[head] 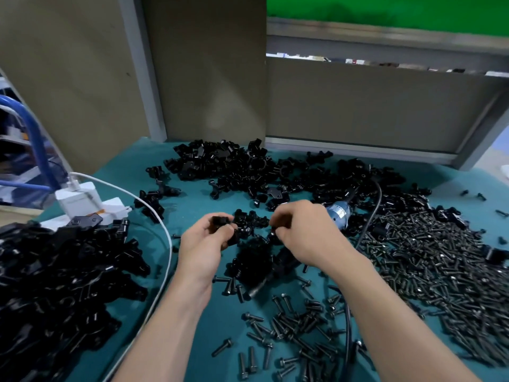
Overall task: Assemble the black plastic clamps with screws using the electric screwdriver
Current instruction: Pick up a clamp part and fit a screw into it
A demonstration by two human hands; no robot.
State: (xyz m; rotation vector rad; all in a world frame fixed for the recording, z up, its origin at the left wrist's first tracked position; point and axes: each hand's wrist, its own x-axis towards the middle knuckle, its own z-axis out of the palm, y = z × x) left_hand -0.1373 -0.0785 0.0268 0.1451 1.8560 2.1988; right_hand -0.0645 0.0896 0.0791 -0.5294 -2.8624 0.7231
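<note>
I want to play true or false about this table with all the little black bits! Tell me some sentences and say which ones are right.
1. The left hand grips a black clamp piece. True.
2. The right hand grips the electric screwdriver. False: its fingers pinch a small black part, and the screwdriver lies on the mat beyond that hand.
3. The big screw pile is on the person's right. True.
4. The mat is red. False: it is teal.
5. A white charger sits at the left. True.
</note>
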